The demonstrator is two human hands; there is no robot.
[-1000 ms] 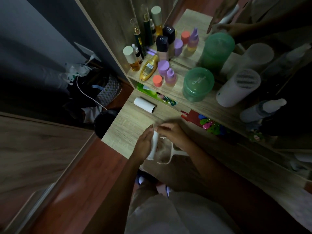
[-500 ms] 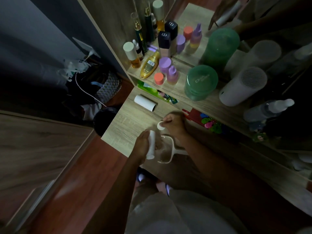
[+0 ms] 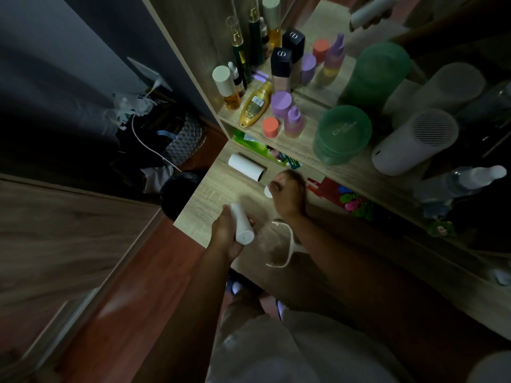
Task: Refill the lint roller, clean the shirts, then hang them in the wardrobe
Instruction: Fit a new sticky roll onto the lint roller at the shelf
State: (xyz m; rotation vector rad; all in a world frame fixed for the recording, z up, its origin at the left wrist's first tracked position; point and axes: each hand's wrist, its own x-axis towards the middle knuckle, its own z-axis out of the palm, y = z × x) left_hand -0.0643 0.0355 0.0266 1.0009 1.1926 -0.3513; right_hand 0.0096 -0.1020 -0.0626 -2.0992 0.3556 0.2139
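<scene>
Nearest the camera, just below the frame's centre, the left hand (image 3: 225, 234) holds a white roll (image 3: 242, 225), which a second ago sat between the arms of the lint roller frame (image 3: 287, 246) and now is clear of it, tilted with one flat end toward the camera. The fingers (image 3: 250, 220) of this hand are curled tight round the roll, with the thumb side hidden behind it. The frame itself lies bare on the counter (image 3: 199, 208) just right of the roll, its white prongs empty and its handle hidden under the right forearm. That suggests the used core is out and the refill step is about half done; fitting a new roll is likely what remains before any shirt can be cleaned. Farther up, the right hand (image 3: 289, 196) has left the frame and travelled toward the shelf; it is blurred, its fingers (image 3: 282, 179) pressed together on a small white end cap (image 3: 267, 191), as far as the blur allows. Just beyond it, a spare roll (image 3: 246, 166) lies on its side on the counter, near the shelf edge and untouched. No shirts are in view.
</scene>
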